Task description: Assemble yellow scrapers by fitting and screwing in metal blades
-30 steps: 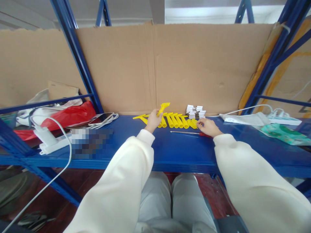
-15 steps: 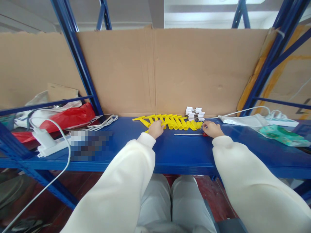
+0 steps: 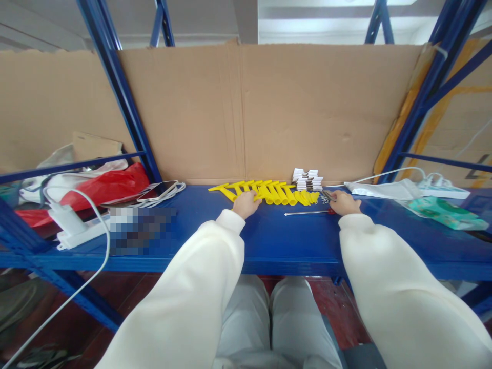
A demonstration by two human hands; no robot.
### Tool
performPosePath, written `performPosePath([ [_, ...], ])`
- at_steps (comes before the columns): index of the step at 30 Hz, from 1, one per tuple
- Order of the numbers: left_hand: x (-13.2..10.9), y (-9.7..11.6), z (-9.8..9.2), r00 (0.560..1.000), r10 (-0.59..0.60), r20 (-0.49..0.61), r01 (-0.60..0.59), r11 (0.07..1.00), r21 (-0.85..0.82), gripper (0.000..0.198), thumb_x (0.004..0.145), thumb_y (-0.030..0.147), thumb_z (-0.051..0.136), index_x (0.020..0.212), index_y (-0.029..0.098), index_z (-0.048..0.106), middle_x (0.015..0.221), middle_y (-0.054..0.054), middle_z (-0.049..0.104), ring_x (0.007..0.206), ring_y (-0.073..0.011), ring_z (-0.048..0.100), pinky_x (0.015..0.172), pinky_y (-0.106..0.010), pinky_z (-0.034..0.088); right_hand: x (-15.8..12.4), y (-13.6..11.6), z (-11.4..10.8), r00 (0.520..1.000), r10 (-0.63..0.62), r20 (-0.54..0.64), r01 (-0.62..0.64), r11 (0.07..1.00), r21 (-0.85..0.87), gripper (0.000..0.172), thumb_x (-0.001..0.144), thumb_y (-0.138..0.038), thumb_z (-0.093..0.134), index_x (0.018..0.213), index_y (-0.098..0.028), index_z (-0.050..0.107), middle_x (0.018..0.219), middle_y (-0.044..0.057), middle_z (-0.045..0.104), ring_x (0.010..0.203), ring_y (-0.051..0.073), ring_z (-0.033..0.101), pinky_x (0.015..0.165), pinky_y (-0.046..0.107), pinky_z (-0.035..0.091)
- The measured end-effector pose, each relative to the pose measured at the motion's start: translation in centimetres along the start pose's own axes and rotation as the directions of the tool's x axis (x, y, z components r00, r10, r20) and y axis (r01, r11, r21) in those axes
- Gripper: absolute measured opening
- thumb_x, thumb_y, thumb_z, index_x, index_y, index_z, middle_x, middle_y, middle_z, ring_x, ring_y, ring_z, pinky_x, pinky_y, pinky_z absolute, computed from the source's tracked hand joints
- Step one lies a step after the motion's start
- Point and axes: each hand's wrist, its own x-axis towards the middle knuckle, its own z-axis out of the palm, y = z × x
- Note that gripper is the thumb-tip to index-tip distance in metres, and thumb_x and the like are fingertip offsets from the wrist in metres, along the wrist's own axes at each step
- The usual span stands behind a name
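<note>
The right hand (image 3: 344,203) and a slim metal screwdriver with red handle (image 3: 307,212) have shifted rightward; whether its fingers pinch any small silvery pieces (image 3: 322,198) beside them cannot be told. The left hand (image 3: 246,205) curls against the row of yellow T-shaped plastic handles (image 3: 273,194), grip hidden. A nudge might scatter the pieces.

A small workshop corner built into blue metal shelving (image 3: 116,92)
The blue shelf (image 3: 292,238) serves as a workbench, with cardboard sheets (image 3: 307,107) standing behind it like a wall; a screwdriver (image 3: 307,213) lies beside a row of matching yellow plastic parts (image 3: 282,195) and stacked white pieces (image 3: 306,174), power strips (image 3: 448,191) sit toward both ends, and the floor (image 3: 344,312) below, dim at this angle, is probably dark red tile.
</note>
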Motion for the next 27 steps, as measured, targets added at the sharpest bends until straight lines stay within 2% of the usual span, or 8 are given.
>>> performPosePath([
  [3, 0.0, 0.0, 0.0, 0.999, 0.034, 0.001, -0.034, 0.999, 0.008, 0.036, 0.095, 0.035, 0.058, 0.126, 0.019, 0.068, 0.122, -0.011, 0.072, 0.118, -0.0246, 0.065, 0.100, -0.033, 0.050, 0.6, 0.1, -0.3, 0.991, 0.091, -0.095, -0.078, 0.989, 0.126, 0.033, 0.082, -0.021, 0.055, 0.112, -0.020, 0.068, 0.117, 0.013, 0.069, 0.112, 0.031, 0.062, 0.098, 0.053, 0.044],
  [6, 0.0, 0.0, 0.0, 0.998, 0.063, 0.002, -0.063, 0.998, 0.006, 0.038, 0.095, 0.037, 0.058, 0.126, 0.019, 0.069, 0.123, -0.011, 0.072, 0.117, -0.0250, 0.065, 0.100, -0.034, 0.050, 1.7, 0.4, -0.8, 0.957, 0.241, -0.162, -0.196, 0.948, 0.252, 0.029, 0.078, -0.020, 0.058, 0.104, -0.021, 0.071, 0.108, 0.014, 0.071, 0.108, 0.032, 0.064, 0.095, 0.054, 0.046],
  [9, 0.0, 0.0, 0.0, 0.997, 0.073, 0.003, -0.073, 0.997, 0.005, 0.039, 0.095, 0.037, 0.057, 0.128, 0.020, 0.068, 0.125, -0.011, 0.071, 0.117, -0.0256, 0.066, 0.099, -0.034, 0.051, 2.9, 0.2, -1.2, 0.924, 0.361, -0.125, -0.316, 0.907, 0.279, 0.026, 0.074, -0.023, 0.064, 0.099, -0.020, 0.072, 0.109, 0.017, 0.071, 0.111, 0.036, 0.063, 0.097, 0.058, 0.044],
  [11, 0.0, 0.1, 0.0, 0.997, 0.073, 0.003, -0.073, 0.997, 0.006, 0.038, 0.095, 0.036, 0.056, 0.128, 0.020, 0.068, 0.124, -0.011, 0.071, 0.117, -0.0256, 0.066, 0.099, -0.035, 0.051, 3.3, -0.3, -1.2, 0.913, 0.398, -0.094, -0.366, 0.898, 0.242, 0.034, 0.072, -0.030, 0.070, 0.103, -0.018, 0.071, 0.115, 0.021, 0.069, 0.114, 0.039, 0.061, 0.098, 0.060, 0.042],
  [14, 0.1, 0.1, 0.1, 0.996, 0.091, 0.003, -0.091, 0.996, -0.001, 0.036, 0.096, 0.035, 0.055, 0.125, 0.021, 0.069, 0.124, -0.010, 0.072, 0.117, -0.0254, 0.065, 0.100, -0.035, 0.051, 3.6, -1.1, -0.9, 0.920, 0.382, -0.083, -0.366, 0.917, 0.161, 0.054, 0.069, -0.045, 0.076, 0.113, -0.015, 0.068, 0.122, 0.026, 0.066, 0.118, 0.042, 0.058, 0.096, 0.062, 0.041],
  [16, 0.1, 0.1, 0.2, 0.995, 0.104, -0.004, -0.105, 0.994, -0.011, 0.034, 0.096, 0.034, 0.055, 0.124, 0.021, 0.070, 0.125, -0.009, 0.071, 0.118, -0.0248, 0.065, 0.102, -0.035, 0.050, 3.6, -1.2, -0.5, 0.931, 0.358, -0.065, -0.351, 0.931, 0.097, 0.059, 0.072, -0.053, 0.073, 0.116, -0.015, 0.067, 0.124, 0.027, 0.064, 0.122, 0.043, 0.054, 0.094, 0.064, 0.041],
  [20, 0.1, 0.3, 0.3, 0.994, 0.113, -0.013, -0.113, 0.993, -0.036, 0.034, 0.096, 0.032, 0.055, 0.125, 0.020, 0.069, 0.130, -0.010, 0.069, 0.122, -0.0244, 0.063, 0.105, -0.035, 0.047, 3.9, -0.4, 0.3, 0.952, 0.306, -0.028, -0.306, 0.952, 0.001, 0.060, 0.080, -0.056, 0.063, 0.120, -0.011, 0.066, 0.127, 0.029, 0.061, 0.126, 0.044, 0.050, 0.093, 0.065, 0.037],
  [27, 0.0, 0.4, 0.2, 0.996, 0.089, 0.019, -0.087, 0.994, -0.060, 0.033, 0.095, 0.029, 0.057, 0.125, 0.022, 0.068, 0.131, -0.009, 0.068, 0.123, -0.0242, 0.062, 0.105, -0.035, 0.045, 4.5, 1.0, 1.3, 0.956, 0.267, -0.120, -0.270, 0.963, -0.006, 0.057, 0.079, -0.056, 0.061, 0.114, -0.012, 0.068, 0.116, 0.029, 0.065, 0.117, 0.045, 0.053, 0.090, 0.070, 0.035],
])
